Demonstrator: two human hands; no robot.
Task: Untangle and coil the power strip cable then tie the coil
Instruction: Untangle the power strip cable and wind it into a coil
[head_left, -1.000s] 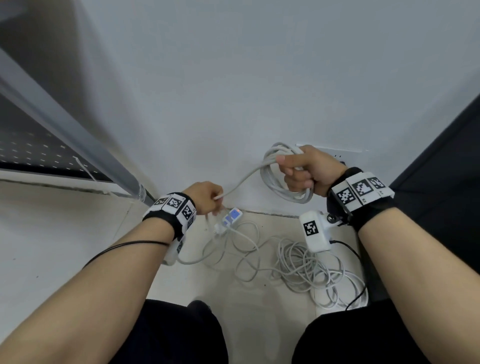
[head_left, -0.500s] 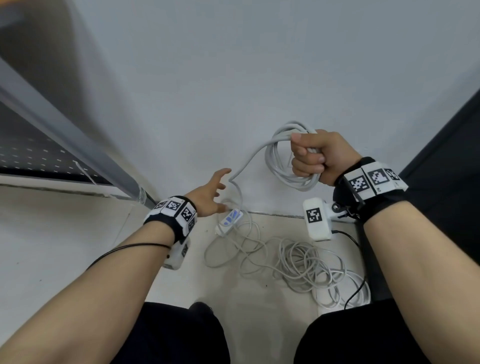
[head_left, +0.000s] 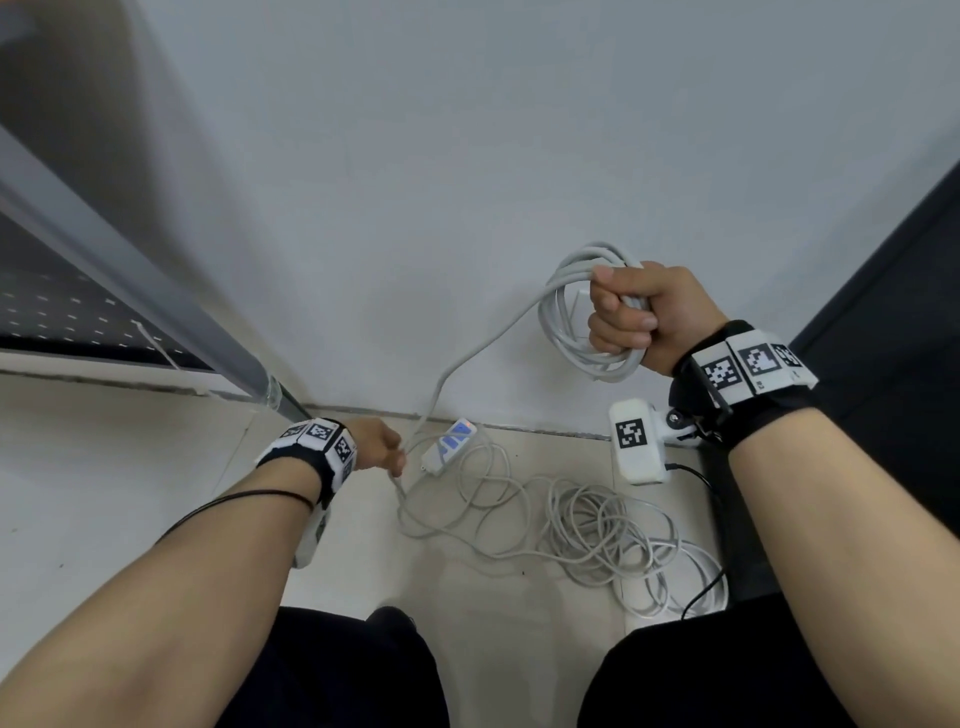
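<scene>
1. Right hand (head_left: 644, 322): gripping, fingers curled tight, several gathered loops of the grey cable coil (head_left: 576, 332), raised in front of the white wall (head_left: 467, 156).
2. Left hand (head_left: 376, 449): reaching low near the floor (head_left: 104, 467), fingers pinching the cable (head_left: 470, 358) running taut up to the coil.
3. Power strip (head_left: 448, 447): lying on the floor just beside the left hand, close to the wall base.
4. Loose tangle (head_left: 597, 525): spreading over the floor between both forearms, still uncoiled.
5. Wristbands (head_left: 743, 366): carrying black-and-white markers on both wrists.
</scene>
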